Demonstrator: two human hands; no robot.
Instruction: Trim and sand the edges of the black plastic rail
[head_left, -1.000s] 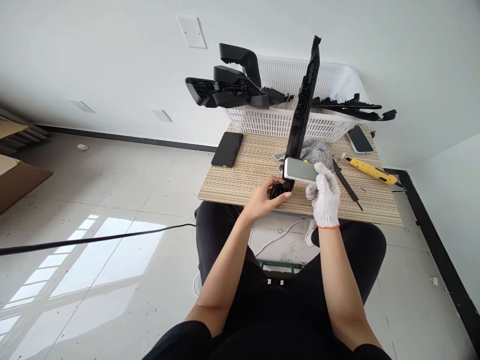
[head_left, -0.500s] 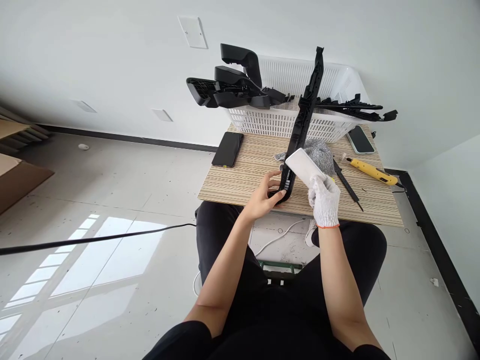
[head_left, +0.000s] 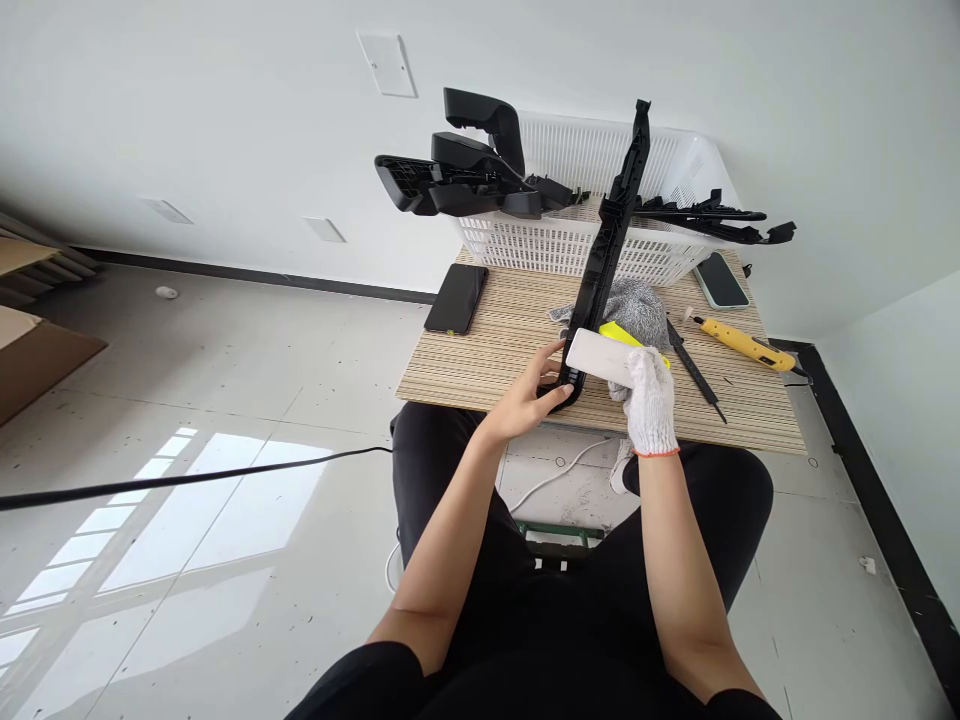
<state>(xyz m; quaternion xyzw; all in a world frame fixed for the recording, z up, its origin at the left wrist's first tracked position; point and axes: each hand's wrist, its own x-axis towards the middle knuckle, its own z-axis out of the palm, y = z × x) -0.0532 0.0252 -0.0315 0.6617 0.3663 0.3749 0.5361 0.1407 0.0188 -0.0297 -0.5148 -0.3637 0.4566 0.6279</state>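
Note:
My bare left hand [head_left: 529, 395] grips the near end of a long black plastic part [head_left: 609, 235] that slants up from the table edge over the basket. My right hand [head_left: 649, 400], in a white knit glove, is closed on a flat white block [head_left: 598, 357] and presses it against the part's lower end, just right of my left fingers. A yellow piece [head_left: 621, 334] shows just behind the block, on a grey cloth [head_left: 639, 300].
A white mesh basket [head_left: 570, 245] at the back of the striped table [head_left: 487, 350] holds several black plastic parts [head_left: 465, 175]. A black phone [head_left: 455, 298] lies left, a light phone [head_left: 720, 279], a yellow-handled tool [head_left: 739, 341] and a thin black tool [head_left: 694, 370] lie right.
The long black part tipped slightly right and its near end turned in my left hand. The white block swung up on a diagonal, then came back down flat against the part's lower end.

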